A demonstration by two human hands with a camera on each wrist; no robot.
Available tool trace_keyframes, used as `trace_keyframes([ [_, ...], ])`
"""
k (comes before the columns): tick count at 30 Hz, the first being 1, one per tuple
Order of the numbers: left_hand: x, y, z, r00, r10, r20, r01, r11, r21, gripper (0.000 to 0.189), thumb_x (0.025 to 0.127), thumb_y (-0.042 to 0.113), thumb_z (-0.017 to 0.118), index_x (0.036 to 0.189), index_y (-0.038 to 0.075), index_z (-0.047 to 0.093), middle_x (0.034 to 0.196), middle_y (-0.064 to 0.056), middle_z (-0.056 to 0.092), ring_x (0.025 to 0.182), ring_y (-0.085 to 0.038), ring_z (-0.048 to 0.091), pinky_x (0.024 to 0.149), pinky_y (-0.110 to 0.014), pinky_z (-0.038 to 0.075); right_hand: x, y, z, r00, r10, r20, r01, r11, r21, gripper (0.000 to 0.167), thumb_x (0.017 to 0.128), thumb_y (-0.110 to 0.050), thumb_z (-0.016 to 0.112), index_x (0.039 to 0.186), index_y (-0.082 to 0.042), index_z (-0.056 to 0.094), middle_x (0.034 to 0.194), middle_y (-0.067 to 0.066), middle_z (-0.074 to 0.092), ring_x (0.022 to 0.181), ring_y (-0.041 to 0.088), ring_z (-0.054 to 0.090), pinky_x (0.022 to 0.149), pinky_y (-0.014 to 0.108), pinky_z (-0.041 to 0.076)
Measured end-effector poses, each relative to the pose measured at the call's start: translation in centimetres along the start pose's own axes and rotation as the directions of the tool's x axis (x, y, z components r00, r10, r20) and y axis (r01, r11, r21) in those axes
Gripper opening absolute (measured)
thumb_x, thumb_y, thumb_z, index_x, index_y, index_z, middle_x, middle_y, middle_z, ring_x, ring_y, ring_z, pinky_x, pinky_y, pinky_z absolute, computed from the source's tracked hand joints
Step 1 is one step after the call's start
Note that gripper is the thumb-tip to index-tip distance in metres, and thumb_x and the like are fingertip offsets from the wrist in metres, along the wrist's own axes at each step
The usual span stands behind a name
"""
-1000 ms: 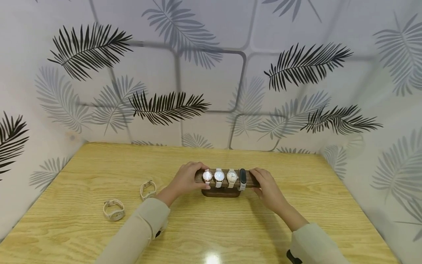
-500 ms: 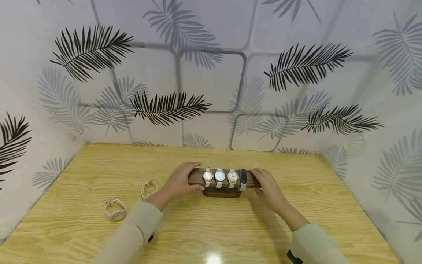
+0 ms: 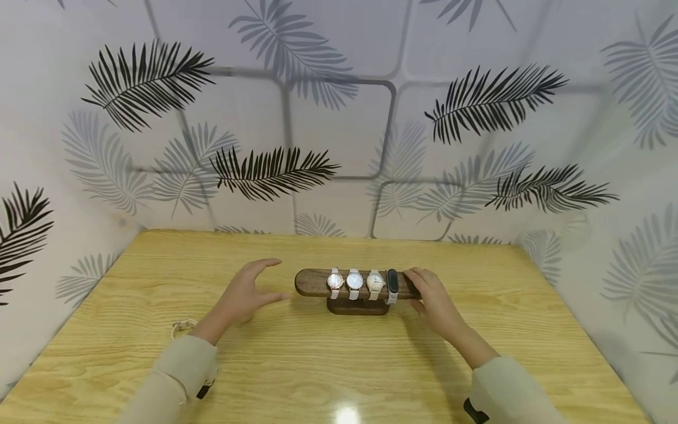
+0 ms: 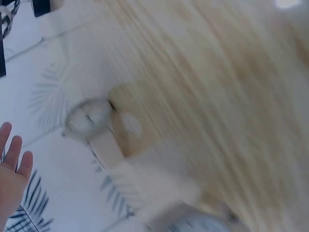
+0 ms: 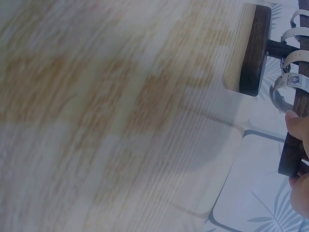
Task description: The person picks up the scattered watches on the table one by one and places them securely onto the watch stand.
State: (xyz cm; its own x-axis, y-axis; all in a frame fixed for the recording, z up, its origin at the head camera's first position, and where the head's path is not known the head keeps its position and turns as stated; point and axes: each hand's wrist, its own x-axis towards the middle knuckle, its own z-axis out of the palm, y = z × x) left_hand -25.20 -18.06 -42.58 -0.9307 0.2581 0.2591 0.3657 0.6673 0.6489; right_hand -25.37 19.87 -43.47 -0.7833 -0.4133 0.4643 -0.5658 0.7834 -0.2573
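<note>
A dark wooden watch stand carries three light-strapped watches and a fitness band with a dark screen. My right hand grips the right end of its bar, thumb in front; the right wrist view shows the thumb against the wood beside the band. To the left of the bar, apart from it, my left hand holds nothing, with thumb and fingers spread. Of the loose watches, one strap peeks out behind the left forearm. Two watches lie blurred in the left wrist view, a round-faced watch and a partly cropped watch.
The light wooden table runs back to a wall with a leaf pattern. Beneath the bar, the stand's base rests on the tabletop.
My left hand has let go of the stand's left end and moved left, now covering most of the loose watches in the head view. The right hand keeps its grip on the bar.
</note>
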Motion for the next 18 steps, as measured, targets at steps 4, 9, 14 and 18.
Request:
trace_keyframes([
  [4, -1.1, -1.0, -1.0, 0.998, 0.012, 0.056, -0.015, 0.999, 0.04, 0.065, 0.075, 0.024, 0.078, 0.13, 0.004, 0.052, 0.133, -0.02, 0.05, 0.106, -0.036, 0.055, 0.089, -0.05, 0.047, 0.1, -0.1, 0.1, 1.0, 0.004, 0.008, -0.004, 1.0, 0.001, 0.056, 0.074, 0.004, 0.074, 0.124, 0.007, 0.051, 0.121, 0.022, 0.053, 0.114, 0.04, 0.048, 0.097, 0.05, 0.044],
  [9, -2.2, -2.4, -1.7, 0.99, 0.067, 0.125, -0.084, 0.987, 0.136, 0.058, 0.075, 0.025, 0.078, 0.123, 0.0, 0.057, 0.124, -0.019, 0.057, 0.094, -0.031, 0.059, 0.081, -0.047, 0.05, 0.1, -0.2, -0.1, 1.0, 0.007, 0.003, -0.007, 1.0, 0.009, 0.055, 0.074, 0.004, 0.073, 0.124, 0.008, 0.051, 0.121, 0.023, 0.053, 0.114, 0.041, 0.048, 0.097, 0.051, 0.043],
  [14, -3.0, -2.7, -2.5, 0.983, 0.081, 0.164, -0.111, 0.976, 0.187, 0.045, 0.079, 0.018, 0.074, 0.118, -0.001, 0.059, 0.114, -0.015, 0.061, 0.099, -0.033, 0.059, 0.084, -0.047, 0.051, 0.2, -0.3, -0.2, 1.0, 0.001, 0.0, -0.001, 1.0, 0.009, 0.054, 0.074, 0.004, 0.073, 0.124, 0.008, 0.051, 0.12, 0.023, 0.053, 0.114, 0.041, 0.048, 0.097, 0.052, 0.042],
  [18, -3.3, -2.5, -2.9, 0.972, 0.063, 0.228, -0.111, 0.973, 0.204, 0.035, 0.081, 0.008, 0.069, 0.114, -0.001, 0.061, 0.103, -0.011, 0.063, 0.09, -0.027, 0.061, 0.075, -0.039, 0.053, 0.1, -0.2, -0.2, 1.0, -0.006, -0.002, 0.006, 1.0, 0.002, 0.055, 0.074, 0.004, 0.074, 0.123, 0.008, 0.052, 0.12, 0.023, 0.053, 0.113, 0.041, 0.049, 0.097, 0.052, 0.043],
])
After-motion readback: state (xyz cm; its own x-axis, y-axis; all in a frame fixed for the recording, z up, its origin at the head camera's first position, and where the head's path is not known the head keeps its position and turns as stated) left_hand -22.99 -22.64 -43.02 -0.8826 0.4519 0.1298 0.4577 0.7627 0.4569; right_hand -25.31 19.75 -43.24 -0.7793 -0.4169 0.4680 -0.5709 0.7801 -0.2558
